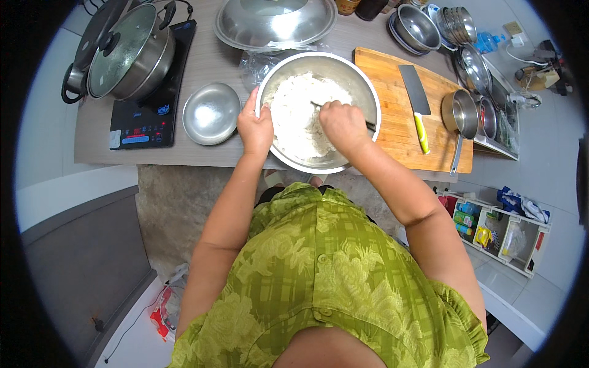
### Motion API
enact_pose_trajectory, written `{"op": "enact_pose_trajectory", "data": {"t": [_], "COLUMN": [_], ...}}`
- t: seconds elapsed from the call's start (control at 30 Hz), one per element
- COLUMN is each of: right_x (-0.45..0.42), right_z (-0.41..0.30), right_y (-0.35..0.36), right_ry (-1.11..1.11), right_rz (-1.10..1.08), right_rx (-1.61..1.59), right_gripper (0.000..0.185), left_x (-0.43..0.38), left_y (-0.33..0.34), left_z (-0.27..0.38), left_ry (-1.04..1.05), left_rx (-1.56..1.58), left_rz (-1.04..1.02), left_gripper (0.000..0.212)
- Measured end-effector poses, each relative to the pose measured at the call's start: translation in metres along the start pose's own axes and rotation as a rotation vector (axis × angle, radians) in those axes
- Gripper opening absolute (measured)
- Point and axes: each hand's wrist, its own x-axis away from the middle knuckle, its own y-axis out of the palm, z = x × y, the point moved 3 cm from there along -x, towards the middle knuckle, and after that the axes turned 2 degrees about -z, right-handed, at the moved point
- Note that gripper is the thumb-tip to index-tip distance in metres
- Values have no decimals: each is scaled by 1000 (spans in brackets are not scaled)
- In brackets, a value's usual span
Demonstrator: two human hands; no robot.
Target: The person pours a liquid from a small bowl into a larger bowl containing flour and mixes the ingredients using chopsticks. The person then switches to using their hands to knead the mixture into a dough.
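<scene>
A large stainless-steel mixing bowl (276, 146) stands at the counter's front edge, partly over the cutting board. Inside it lies white, floury, clumped dough mixture (299, 110). My left hand (256, 124) grips the bowl's left rim, thumb on the inside and fingers along the outer wall. Above the mixture, my right hand (343, 120) is closed around dark chopsticks (370, 125); one end shows near the bowl's right wall and the other points to the mixture. The fist hides their middle. Left of my left hand sits a small shallow metal dish (211, 114).
A wooden cutting board (386, 133) bears a cleaver (415, 89) and a small saucepan (459, 114). At the left, a lidded pot (131, 60) stands on a lit induction cooker (140, 122). Behind the bowl are a large domed lid (276, 25) and plastic film (257, 66). Metal bowls (416, 27) crowd the back right.
</scene>
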Motion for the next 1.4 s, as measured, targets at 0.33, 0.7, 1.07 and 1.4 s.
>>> {"op": "enact_pose_trajectory", "data": {"t": [0.33,0.7,1.07,1.4], "right_x": [60,56,2,-8], "right_z": [73,22,45,72], "right_y": [-32,-21,8,-25], "right_ry": [-226,-388,-111,-48], "right_rz": [-89,-13,16,-216], "right_rx": [107,37,-90,170], "right_gripper": [5,5,9,8], "left_x": [-1,-2,-4,-3], "left_y": [1,1,-1,0], "left_z": [-7,-7,-13,-19], "left_ry": [-28,-30,-19,-9], "left_rx": [61,-9,40,63], "left_rz": [-8,-27,-48,-23], "left_gripper": [42,43,43,44]}}
